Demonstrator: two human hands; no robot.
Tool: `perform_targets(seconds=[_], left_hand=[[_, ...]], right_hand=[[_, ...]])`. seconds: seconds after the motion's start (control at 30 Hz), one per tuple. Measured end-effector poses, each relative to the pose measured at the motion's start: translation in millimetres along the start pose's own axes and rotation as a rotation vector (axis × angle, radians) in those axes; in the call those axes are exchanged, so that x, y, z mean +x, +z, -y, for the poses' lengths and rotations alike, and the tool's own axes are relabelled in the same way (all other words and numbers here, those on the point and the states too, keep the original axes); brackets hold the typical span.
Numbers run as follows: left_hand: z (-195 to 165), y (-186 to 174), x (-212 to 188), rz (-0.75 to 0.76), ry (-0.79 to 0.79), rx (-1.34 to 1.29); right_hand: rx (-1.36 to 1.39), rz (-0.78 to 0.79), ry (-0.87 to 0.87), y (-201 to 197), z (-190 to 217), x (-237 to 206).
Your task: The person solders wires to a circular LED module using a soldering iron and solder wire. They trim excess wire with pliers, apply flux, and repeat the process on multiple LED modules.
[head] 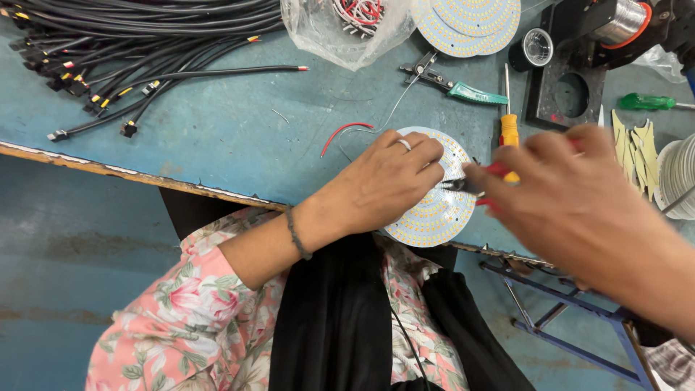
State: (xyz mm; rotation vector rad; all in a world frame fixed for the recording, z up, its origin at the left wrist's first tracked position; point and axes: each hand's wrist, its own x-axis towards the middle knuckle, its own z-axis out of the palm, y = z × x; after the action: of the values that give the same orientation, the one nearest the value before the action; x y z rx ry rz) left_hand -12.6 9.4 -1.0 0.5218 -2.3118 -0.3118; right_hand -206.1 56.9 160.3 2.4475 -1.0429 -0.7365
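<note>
Blurred and nearest, my right hand [579, 210] grips red-handled pliers [474, 185], handles mostly hidden in my fist. Left hand [387, 181] presses flat on the round LED board [434, 213] (table edge). Farther off, a clear bag [340, 29] holds red-and-white wires.

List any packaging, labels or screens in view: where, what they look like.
Clear plastic bag: top centre of the blue table, crumpled, holding red and white wires.
Clear plastic wrap: far right edge, crumpled, contents unclear.
No screens, signs or labels visible.
</note>
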Motion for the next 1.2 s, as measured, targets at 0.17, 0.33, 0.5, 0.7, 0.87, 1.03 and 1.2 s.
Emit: perform_targets(seconds=[0.17, 0.33, 0.5, 0.7, 0.87, 1.03, 1.2], left_hand=[[-6, -14, -11, -0.202, -0.186, -0.270], [-31, -24, -20, -0.253, -0.437, -0.607], [-37, -32, -23, -0.300, -0.485, -0.690], [-40, -27, -16, -0.364, -0.459, -0.641], [-46, -21, -9, -0.392, -0.411, -0.573], [-53, -16, -4, -0.356, -0.367, -0.613], [-59, -16, -4, -0.353, -0.353, -0.598]], right_hand=[[0.213, -0.069, 0.285, 7, -35, 7], [0.455, -0.339, 0.150, 86, -40, 49], [0.545, -0.451, 0.074, 129, -27, 83], [0.925, -0.561, 0.227, 73, -7, 56], [1.570, -0.622, 0.450, 64, 61, -2], [1.703, -0.744, 0.594, 87, 90, -14], [1.636, -0.724, 0.583, 79, 90, -12]])
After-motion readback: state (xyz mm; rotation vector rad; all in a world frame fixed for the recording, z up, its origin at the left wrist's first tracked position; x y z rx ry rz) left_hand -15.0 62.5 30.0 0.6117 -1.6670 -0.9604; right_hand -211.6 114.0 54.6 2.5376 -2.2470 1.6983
